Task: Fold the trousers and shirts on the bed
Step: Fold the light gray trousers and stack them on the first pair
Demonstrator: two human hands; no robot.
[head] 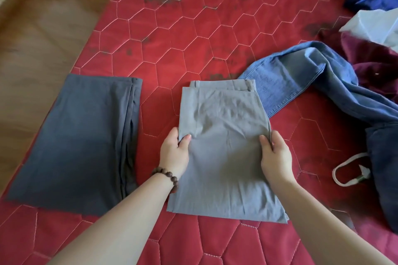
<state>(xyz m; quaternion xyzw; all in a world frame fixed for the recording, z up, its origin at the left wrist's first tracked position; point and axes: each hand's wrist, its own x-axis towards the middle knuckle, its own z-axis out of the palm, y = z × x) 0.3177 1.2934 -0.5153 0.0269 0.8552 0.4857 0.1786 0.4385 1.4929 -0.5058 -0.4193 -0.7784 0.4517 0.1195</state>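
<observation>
Light grey trousers (224,135) lie folded at centre of red quilted bed (193,28), waistband at far end. Left hand (174,153) pinches left edge of light grey trousers, thumb on top, fingers curled under; beaded bracelet (167,176) on wrist. Right hand (275,157) grips right edge same way. Left of light grey trousers: dark grey folded trousers (86,140), apart. Right of them: blue jeans (301,79), touching far corner; beyond, maroon garment (374,60), white garment (372,23).

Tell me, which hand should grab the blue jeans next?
Probably the right hand. The blue jeans lie on its side of the light grey trousers; the left hand sits nearer the dark grey trousers.
</observation>
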